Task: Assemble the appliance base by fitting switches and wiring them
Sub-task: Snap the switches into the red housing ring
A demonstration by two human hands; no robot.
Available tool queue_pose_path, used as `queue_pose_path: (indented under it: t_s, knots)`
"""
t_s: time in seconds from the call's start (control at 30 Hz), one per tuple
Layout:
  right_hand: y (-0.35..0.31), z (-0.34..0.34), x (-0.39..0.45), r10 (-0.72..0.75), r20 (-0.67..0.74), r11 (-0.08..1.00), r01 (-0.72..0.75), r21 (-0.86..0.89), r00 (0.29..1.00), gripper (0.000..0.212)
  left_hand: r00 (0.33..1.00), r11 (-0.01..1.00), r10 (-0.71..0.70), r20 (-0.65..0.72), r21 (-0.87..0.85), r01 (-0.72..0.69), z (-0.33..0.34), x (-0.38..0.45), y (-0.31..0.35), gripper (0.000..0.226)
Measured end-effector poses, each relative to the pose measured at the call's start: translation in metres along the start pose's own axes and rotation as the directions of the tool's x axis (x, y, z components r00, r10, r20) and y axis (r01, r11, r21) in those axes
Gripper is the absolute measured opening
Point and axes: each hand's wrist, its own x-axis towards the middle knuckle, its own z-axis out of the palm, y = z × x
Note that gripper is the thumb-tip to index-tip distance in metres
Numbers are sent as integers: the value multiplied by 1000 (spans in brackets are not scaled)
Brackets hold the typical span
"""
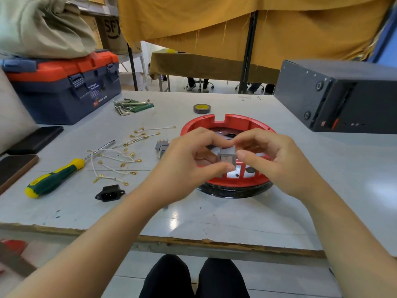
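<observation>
The round red appliance base (231,122) lies on the white table with its open side up, on a black ring. Above its near rim, my left hand (189,160) and my right hand (272,160) together pinch a small grey rocker switch (227,157) between thumbs and fingertips. Another grey switch (161,146) with brass pins lies just left of the base, partly hidden by my left hand. Several white wires with brass terminals (120,155) are spread on the table to the left. A black power inlet socket (110,192) sits near the front.
A green and yellow screwdriver (55,178) lies at the left. A blue and orange toolbox (64,87) stands at the back left, with hex keys (129,106) and a tape roll (202,108) nearby. A dark metal box (335,95) fills the back right. The table's worn front edge (193,241) is close to me.
</observation>
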Motion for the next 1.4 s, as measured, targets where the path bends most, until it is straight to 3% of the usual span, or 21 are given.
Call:
queue_pose_path:
  t_s: [0.2,0.3,0.43,0.67,1.1,1.4]
  knots:
    - [0,-5,-11,28,26,999,-29,32,999,18,1000,998,-21,21,58,20,13,-4,0,29]
    - [-2,-6,-16,42,48,999,-41,-34,998,28,1000,990,-17,7,138,15,19,-5,1,30]
    - [-1,-8,-20,89,50,994,-86,-72,995,22,999,961,10,33,276,-19,21,-5,2,29]
    - [0,-4,-24,53,16,975,-48,-217,998,16,999,881,16,42,472,-34,14,-4,-6,48]
    - [6,12,-32,-224,-67,873,170,-457,972,13,995,909,55,86,407,-85,17,2,-19,42]
    - [9,8,-33,-212,-102,893,151,-424,972,11,996,908,69,47,410,-82,20,5,-21,39]
